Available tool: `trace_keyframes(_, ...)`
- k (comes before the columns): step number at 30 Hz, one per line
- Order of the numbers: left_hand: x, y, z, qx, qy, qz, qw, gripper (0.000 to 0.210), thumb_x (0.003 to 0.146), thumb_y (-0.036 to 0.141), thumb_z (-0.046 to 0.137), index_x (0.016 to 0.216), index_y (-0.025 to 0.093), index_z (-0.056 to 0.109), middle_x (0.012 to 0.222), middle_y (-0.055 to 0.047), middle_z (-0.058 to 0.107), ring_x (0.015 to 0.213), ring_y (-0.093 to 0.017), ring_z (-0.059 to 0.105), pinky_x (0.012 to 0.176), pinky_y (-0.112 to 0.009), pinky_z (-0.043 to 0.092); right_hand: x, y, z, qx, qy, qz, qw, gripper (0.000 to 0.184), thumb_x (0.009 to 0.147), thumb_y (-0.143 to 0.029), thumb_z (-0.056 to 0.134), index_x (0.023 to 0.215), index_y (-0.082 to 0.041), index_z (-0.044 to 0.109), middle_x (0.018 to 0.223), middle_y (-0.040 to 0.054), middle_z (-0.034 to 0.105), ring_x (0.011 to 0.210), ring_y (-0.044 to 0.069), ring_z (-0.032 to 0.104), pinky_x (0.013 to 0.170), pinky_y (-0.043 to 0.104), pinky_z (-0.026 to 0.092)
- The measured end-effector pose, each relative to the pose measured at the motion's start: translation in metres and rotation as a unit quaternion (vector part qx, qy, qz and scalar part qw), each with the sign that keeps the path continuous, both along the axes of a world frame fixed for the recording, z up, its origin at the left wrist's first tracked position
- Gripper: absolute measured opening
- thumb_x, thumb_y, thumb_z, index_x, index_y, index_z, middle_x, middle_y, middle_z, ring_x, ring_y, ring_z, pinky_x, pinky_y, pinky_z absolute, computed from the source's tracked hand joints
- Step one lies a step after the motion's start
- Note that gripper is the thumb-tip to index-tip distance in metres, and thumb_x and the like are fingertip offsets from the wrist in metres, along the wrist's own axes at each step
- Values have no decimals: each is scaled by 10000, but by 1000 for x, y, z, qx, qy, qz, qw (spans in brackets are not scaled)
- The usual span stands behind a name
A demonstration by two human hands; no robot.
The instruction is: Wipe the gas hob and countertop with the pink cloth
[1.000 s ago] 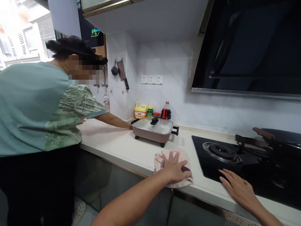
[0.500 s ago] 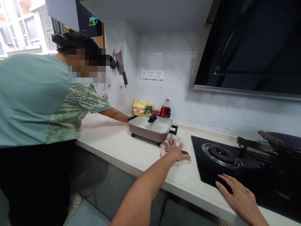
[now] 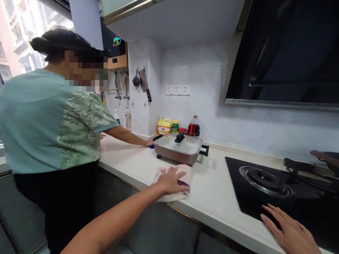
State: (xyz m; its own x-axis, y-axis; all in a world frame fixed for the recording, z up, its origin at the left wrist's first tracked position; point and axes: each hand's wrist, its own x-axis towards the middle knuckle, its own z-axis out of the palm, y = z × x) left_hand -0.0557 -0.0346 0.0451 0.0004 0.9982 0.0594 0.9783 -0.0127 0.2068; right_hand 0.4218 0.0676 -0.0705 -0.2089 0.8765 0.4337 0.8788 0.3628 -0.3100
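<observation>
The left hand (image 3: pixel 172 182) lies on a pink cloth (image 3: pixel 186 173), fingers spread wide, at the near edge of the white counter (image 3: pixel 209 201), in front of a lidded pan (image 3: pixel 176 154). The right hand (image 3: pixel 291 231), fingers loosely parted, is over the near left side of the black stove (image 3: pixel 249 201); contact is unclear. Behind the pan, a yellow jug (image 3: pixel 164 127) bears red characters, apparently 立白.

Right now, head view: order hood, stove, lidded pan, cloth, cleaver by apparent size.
1. Hood, cut off by the frame
2. Stove, also cut off
3. Lidded pan and cloth: too close to rank; the cloth is nearer the camera and partly under the left hand
4. Cleaver
</observation>
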Motion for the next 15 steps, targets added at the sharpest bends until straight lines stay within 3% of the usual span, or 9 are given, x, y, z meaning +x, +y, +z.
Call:
trace_keyframes(7, -77, 18, 4, 57, 30, 158, 985, 758, 843, 791, 504, 1489, 395, 495, 1640, -96, 384, 1477, -428, 325, 1148, -719, 219, -2, -2, 2, 4, 0, -11, 1000, 672, 839, -722, 385, 1299, -323, 669, 1471, 49, 604, 1434, 320, 480, 1191, 600, 331)
trace_keyframes(10, -114, -2, 5, 75, 27, 220, 972, 722, 840, 769, 527, 1449, 382, 544, 1612, -95, 429, 1453, -436, 348, 1146, -711, 225, -2, -2, 3, 16, 3, -9, 1000, 677, 834, -725, 377, 1278, -314, 681, 1465, 50, 610, 1432, 321, 483, 1193, 603, 333)
trace_keyframes(15, -170, -62, 2, 114, 4, 361, 925, 718, 861, 731, 513, 1434, 303, 580, 1571, -153, 448, 1434, -455, 353, 1135, -713, 248, -1, 2, -4, 43, 11, -3, 999, 640, 820, -712, 413, 1258, -335, 690, 1434, 70, 633, 1389, 351, 523, 1153, 633, 374)
